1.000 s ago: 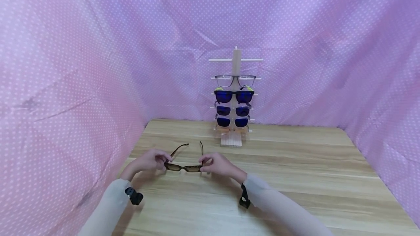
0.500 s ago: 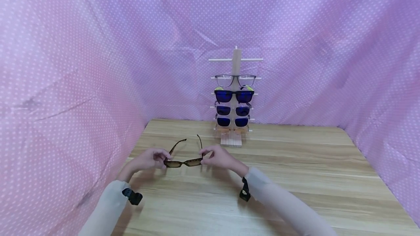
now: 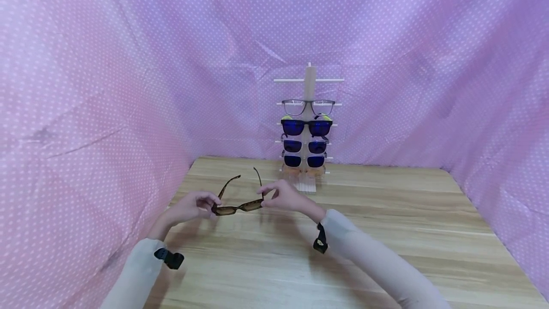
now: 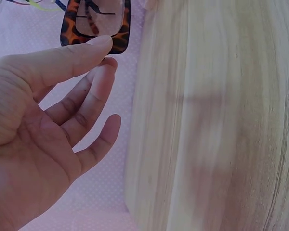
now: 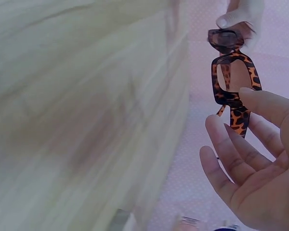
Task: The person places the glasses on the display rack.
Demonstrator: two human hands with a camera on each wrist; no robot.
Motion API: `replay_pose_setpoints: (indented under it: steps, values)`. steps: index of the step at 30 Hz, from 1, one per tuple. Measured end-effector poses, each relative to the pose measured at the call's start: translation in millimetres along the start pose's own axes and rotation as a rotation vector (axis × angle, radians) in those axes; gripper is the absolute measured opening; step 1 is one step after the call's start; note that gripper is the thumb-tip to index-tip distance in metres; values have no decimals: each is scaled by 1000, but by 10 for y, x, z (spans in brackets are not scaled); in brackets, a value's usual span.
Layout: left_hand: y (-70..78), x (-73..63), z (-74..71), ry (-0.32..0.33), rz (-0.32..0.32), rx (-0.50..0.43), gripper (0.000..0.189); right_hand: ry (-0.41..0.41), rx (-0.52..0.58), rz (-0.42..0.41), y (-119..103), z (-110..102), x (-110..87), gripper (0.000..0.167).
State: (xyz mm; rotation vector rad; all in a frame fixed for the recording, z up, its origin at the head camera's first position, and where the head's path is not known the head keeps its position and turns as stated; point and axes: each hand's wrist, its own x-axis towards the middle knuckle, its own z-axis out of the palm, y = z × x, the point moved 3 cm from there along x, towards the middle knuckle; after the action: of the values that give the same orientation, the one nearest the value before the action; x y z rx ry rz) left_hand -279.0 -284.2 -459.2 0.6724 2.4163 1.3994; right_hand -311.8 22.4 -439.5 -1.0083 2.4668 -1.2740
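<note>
Tortoiseshell sunglasses (image 3: 238,208) with brownish lenses are held in both hands over the left part of the table, temples unfolded and pointing away. My left hand (image 3: 194,207) pinches the frame's left end between thumb and fingers; the left wrist view shows the thumb on a corner of the rim (image 4: 119,44). At the other end my right hand (image 3: 286,196) pinches the frame near the hinge, which sits a little higher than the left end. In the right wrist view the spotted temple (image 5: 239,120) runs behind the right hand's fingers.
A wooden eyewear stand (image 3: 310,80) is at the back of the wooden table (image 3: 386,223). Clear-lens glasses (image 3: 308,101), black sunglasses with blue lenses (image 3: 306,127) and several other pairs hang on its rods; the top rod is bare. Pink dotted cloth (image 3: 86,108) surrounds the table.
Both hands have raised the sunglasses and shifted them slightly left and away. The frame now tilts, with its right end higher. The glasses on the stand have stayed put.
</note>
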Motion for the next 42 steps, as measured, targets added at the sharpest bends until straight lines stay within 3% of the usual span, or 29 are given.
replay_pose_setpoints:
  steps: [5,11,18,25,34,42]
  values:
    - [51,-2,-15,27,-15,-1,33,-2,-16,-1,-99,-116,43,34]
    - [181,-17,-63,117,-34,32,35,-15,-8,-7,-240,-245,56,36]
    - [333,10,-114,172,40,-6,31,21,-85,-35,-430,-422,57,36]
    - [471,62,-136,198,154,67,38,18,-69,-35,-524,-595,16,34]
    - [922,90,-184,124,244,189,32,-1,-51,-148,-630,-889,-119,32]
    - [1267,133,-221,167,198,308,24,10,3,-174,-747,-1107,-243,32]
